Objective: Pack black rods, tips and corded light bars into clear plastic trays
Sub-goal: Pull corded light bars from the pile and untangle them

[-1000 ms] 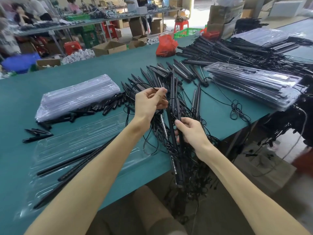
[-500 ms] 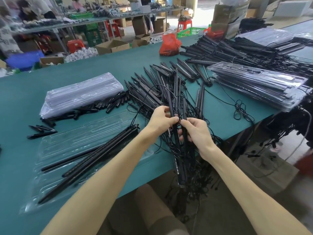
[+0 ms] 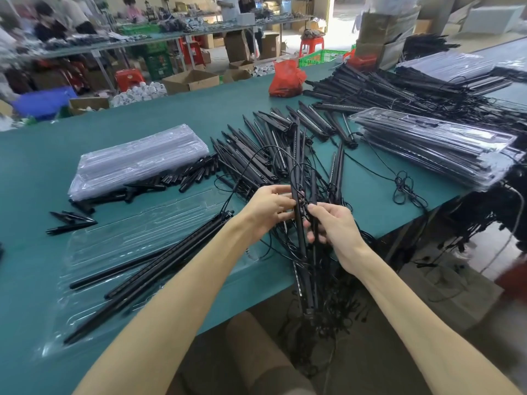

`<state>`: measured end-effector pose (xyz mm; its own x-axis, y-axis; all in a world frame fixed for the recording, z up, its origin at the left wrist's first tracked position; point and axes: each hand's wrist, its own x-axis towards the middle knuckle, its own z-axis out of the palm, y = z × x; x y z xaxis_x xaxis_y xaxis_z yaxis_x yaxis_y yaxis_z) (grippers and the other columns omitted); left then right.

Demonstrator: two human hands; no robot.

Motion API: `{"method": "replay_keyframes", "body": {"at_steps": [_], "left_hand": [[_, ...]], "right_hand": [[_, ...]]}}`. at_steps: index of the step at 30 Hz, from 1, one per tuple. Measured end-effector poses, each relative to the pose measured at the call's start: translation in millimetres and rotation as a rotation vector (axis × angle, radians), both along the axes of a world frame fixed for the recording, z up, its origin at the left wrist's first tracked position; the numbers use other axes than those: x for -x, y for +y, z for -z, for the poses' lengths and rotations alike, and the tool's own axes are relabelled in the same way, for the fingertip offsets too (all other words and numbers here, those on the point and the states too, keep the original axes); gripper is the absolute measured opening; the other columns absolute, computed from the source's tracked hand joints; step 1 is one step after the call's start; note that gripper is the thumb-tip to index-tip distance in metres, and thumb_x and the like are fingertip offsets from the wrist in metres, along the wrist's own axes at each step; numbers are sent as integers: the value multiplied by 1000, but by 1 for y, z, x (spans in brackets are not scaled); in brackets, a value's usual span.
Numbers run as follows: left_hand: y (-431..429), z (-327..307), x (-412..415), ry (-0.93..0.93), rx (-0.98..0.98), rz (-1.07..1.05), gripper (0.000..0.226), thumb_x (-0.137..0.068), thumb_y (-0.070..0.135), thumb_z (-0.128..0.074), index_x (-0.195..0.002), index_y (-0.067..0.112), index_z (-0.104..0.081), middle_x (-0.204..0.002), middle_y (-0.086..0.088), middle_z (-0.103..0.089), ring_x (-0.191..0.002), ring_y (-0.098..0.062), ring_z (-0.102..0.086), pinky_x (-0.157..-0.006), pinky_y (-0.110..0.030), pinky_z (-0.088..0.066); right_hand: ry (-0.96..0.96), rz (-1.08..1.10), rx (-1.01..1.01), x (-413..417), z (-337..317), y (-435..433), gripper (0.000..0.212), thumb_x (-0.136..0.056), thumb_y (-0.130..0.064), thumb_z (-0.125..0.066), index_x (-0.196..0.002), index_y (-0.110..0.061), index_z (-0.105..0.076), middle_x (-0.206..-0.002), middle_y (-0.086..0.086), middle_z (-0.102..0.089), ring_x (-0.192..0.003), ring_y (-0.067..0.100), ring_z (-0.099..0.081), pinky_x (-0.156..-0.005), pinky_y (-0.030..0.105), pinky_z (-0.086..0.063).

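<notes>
Head view: the left hand [image 3: 269,208] and right hand [image 3: 332,223] both clamp the corded light bars [image 3: 302,223], slim matte black, overhanging the green table [image 3: 42,166] edge just below. Left of the hands lies the clear plastic tray [image 3: 119,246], glossy, holding black rods [image 3: 148,269].

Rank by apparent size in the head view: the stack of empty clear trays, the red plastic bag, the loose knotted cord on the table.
1. Stack of empty clear trays
2. Red plastic bag, though farther away
3. Knotted cord
</notes>
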<state>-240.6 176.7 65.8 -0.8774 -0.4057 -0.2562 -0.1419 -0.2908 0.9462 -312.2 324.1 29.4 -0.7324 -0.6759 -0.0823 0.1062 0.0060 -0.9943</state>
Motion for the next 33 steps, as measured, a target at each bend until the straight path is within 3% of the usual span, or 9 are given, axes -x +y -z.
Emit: {"method": "replay_keyframes", "body": {"at_steps": [2,4,10,12,15,20,24,29,33], "left_hand": [[-3,4,-2,14,-65,10,48,-86,-13,-65,-130,-4,-49,-134,-23,-59,-117,-33,-66,-91,-36,-57],[-5,6,-2,43,-65,24,45,-83,-10,-71,-121,4,-54,-130,-14,-60,-114,-25,-67,-86,-32,-58],[-5,4,1,37,87,21,27,-81,-1,-78,-99,14,-65,-85,3,-78,-88,-13,-75,-74,-22,-57],[-3,0,1,25,106,20,25,-82,13,-81,-102,12,-67,-92,1,-78,-92,-15,-75,-77,-28,-57],[1,-5,-2,5,172,35,42,-75,24,-87,-109,5,-69,-101,-5,-76,-98,-21,-74,-84,-35,-56],[7,-8,-2,-58,396,22,35,-76,4,-83,-106,9,-65,-103,-7,-72,-98,-20,-71,-86,-34,-59],[10,-8,-4,-83,428,5,36,-81,-11,-69,-113,1,-60,-115,-14,-70,-110,-31,-68,-93,-46,-58],[9,-8,-4,-142,554,-44,33,-82,-14,-64,-114,-3,-59,-106,-18,-70,-101,-34,-70,-91,-50,-58],[-1,-19,-10,-98,545,-137,30,-91,-19,-53,-117,-4,-54,-109,-19,-67,-93,-28,-74,-87,-46,-60]], "right_hand": [[-6,-14,0,1,-1,1,24,-101,-20,-55,-102,-2,-71,-71,5,-66,-52,18,-56,-44,22,-35],[-15,-30,4,2,-3,2,24,-101,-20,-55,-102,-2,-71,-72,6,-67,-52,17,-58,-42,20,-34],[21,9,-1,0,1,0,22,-103,-25,-54,-102,-11,-71,-75,4,-72,-56,17,-64,-43,19,-35],[37,26,-10,-1,3,-1,23,-102,-26,-55,-102,-9,-70,-76,4,-72,-58,18,-64,-42,19,-36],[41,59,-30,-1,3,-4,25,-101,-28,-58,-99,-7,-72,-78,6,-71,-58,21,-62,-42,18,-40],[43,108,5,-7,2,-6,25,-100,-24,-59,-99,-2,-71,-73,3,-69,-60,13,-64,-48,19,-50],[11,135,24,-9,0,-5,21,-100,-23,-61,-100,-4,-70,-70,-2,-69,-58,11,-63,-47,19,-48],[41,153,8,-9,0,-5,18,-100,-22,-59,-98,-7,-69,-71,-1,-71,-59,13,-65,-48,19,-48],[197,209,-109,-5,3,-7,21,-100,-31,-57,-95,-15,-69,-78,-1,-71,-68,9,-65,-61,26,-44]]}}
